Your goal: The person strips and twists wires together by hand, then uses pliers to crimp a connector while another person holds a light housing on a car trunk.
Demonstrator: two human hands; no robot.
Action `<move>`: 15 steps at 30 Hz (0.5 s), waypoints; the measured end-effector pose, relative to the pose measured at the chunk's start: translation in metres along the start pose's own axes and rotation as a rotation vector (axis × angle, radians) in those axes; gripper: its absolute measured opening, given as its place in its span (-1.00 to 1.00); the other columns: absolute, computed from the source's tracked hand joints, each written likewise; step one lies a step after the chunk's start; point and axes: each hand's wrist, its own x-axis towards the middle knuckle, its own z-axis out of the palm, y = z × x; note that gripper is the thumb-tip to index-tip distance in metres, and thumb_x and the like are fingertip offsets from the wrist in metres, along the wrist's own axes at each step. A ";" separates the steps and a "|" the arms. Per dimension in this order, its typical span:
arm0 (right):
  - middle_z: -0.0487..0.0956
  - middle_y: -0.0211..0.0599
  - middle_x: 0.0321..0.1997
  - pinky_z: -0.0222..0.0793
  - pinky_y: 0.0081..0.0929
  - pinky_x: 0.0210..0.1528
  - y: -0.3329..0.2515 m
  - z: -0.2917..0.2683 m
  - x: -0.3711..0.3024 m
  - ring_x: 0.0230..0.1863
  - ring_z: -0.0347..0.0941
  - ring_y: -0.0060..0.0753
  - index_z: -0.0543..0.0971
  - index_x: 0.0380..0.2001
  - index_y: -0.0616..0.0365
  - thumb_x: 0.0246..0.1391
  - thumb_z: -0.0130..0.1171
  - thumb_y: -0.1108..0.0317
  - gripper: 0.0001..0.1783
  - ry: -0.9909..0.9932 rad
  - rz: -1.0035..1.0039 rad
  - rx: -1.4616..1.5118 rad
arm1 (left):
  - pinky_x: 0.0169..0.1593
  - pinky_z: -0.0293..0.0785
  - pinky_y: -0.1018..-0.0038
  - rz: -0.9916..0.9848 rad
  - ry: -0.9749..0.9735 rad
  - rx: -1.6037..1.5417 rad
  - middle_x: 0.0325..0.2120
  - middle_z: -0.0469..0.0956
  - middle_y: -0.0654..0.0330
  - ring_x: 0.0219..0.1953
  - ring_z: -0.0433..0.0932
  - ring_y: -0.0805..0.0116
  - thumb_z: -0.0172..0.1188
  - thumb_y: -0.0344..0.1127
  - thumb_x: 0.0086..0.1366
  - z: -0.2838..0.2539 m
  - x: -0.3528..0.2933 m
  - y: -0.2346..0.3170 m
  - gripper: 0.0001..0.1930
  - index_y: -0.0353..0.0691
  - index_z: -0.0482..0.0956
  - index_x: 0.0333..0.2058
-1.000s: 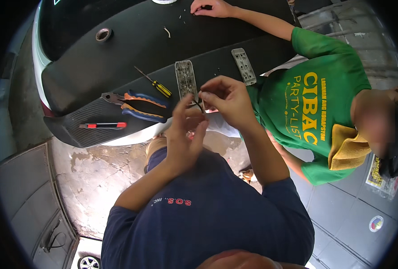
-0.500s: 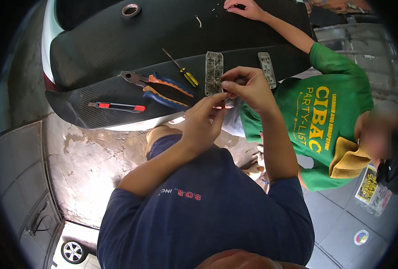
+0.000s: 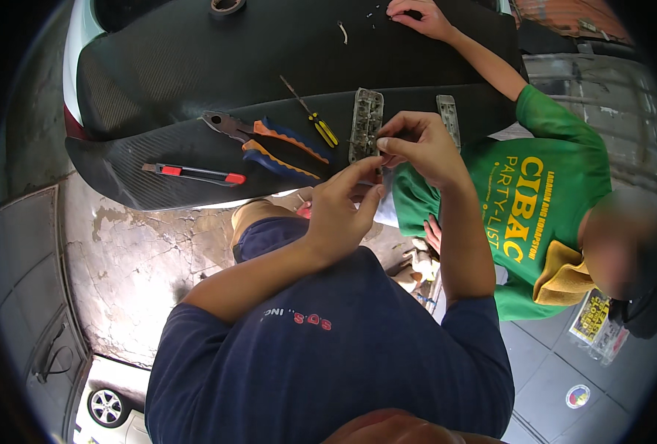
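Observation:
My left hand (image 3: pixel 343 211) and my right hand (image 3: pixel 426 152) meet in front of my chest, just over the near edge of a black textured panel. Between their fingertips is a small dark piece (image 3: pixel 378 173), mostly hidden and too small to name. Both hands are closed in a pinch. Just beyond my right fingers lies a long grey casing (image 3: pixel 367 122) with small compartments, partly covered by them. A narrower casing piece (image 3: pixel 448 118) lies to its right. Left of the hands are a yellow-black screwdriver (image 3: pixel 317 124), combination pliers (image 3: pixel 273 146) with blue-orange handles and a red-black utility knife (image 3: pixel 199 175).
The black panel (image 3: pixel 173 89) is part of a white car. A tape roll (image 3: pixel 227 6) and a small white strip (image 3: pixel 342 32) lie farther back. At the right, a person in a green shirt (image 3: pixel 557 148) reaches a hand (image 3: pixel 422 18) onto the panel beside tiny bits.
The whole view has shifted a little, so the tools and casings sit slightly farther right or lower. My hands stay close together, still pinching; the other person's hand remains at the far edge.

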 end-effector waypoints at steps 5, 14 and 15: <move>0.67 -0.29 -0.40 0.64 -0.58 -0.32 -0.012 -0.003 0.003 -0.38 0.68 -0.49 0.64 -0.27 0.33 0.10 0.38 0.49 -0.84 -0.077 -0.027 -0.086 | -0.15 0.65 0.49 -0.057 0.031 -0.042 -0.21 0.65 0.08 -0.20 0.72 0.36 0.22 -0.56 0.30 0.003 -0.003 0.002 -0.60 -0.34 0.53 0.12; 0.65 -0.30 -0.40 0.64 -0.60 -0.34 -0.022 -0.006 0.013 -0.43 0.65 -0.52 0.62 -0.30 0.34 0.04 0.40 0.50 -0.81 -0.143 0.078 -0.142 | -0.33 0.55 0.56 -0.006 0.014 0.067 -0.20 0.62 0.13 -0.34 0.65 0.48 0.19 -0.59 0.32 0.002 -0.004 0.005 -0.62 -0.41 0.50 0.12; 0.65 -0.30 -0.39 0.64 -0.60 -0.34 -0.020 -0.007 0.014 -0.42 0.65 -0.52 0.62 -0.30 0.34 0.04 0.40 0.50 -0.81 -0.141 0.087 -0.139 | -0.33 0.56 0.51 0.093 0.008 0.201 -0.18 0.62 0.09 -0.35 0.67 0.39 0.19 -0.61 0.30 0.001 -0.003 0.003 -0.61 -0.38 0.51 0.12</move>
